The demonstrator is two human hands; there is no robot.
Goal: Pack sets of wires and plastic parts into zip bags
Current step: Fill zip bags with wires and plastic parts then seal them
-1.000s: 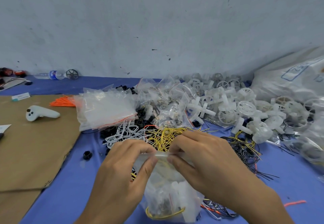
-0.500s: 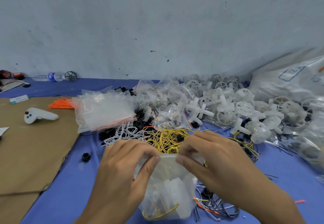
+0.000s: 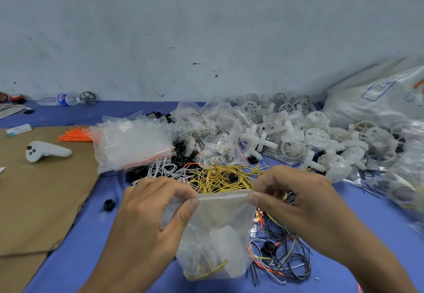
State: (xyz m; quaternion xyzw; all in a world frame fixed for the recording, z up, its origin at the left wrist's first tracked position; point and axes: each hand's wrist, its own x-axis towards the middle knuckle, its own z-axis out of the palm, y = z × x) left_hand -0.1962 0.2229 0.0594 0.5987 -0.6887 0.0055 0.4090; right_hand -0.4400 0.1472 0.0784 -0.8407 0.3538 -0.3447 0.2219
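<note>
A pale grey wall is standing behind the blue table (image 3: 68, 258) where you are working, and a sheet of cardboard (image 3: 41, 201) is lying over its left side. You are holding the zip bag (image 3: 220, 230) upright near you, in the middle, just this side of the pile of yellow wires (image 3: 224, 178). Your left hand (image 3: 149, 212) is pinching the left end of the bag's top strip between thumb and fingers. Your right hand (image 3: 296, 201) is pinching the right end, so your 2 hands are gripping the bag and nothing else. White plastic parts and 1 yellow wire are showing through the film.

You are probably sealing the strip. If you are pressing only its 2 ends, the middle may be gaping, and small parts could be slipping out later. A wire end poking up into the strip would be blocking the seal. The bag's bottom is hanging just beside the loose black wires (image 3: 282, 258), so a stray one could be snagging on it as you are lifting away. The film is looking thin, and a hard squeeze could be pushing a wire tip through it.

The big sack (image 3: 376, 99) at far right is carrying a blue printed box whose characters are too blurred to read. The bottle (image 3: 65, 99) at far left is wearing a blue label, also unreadable.
</note>
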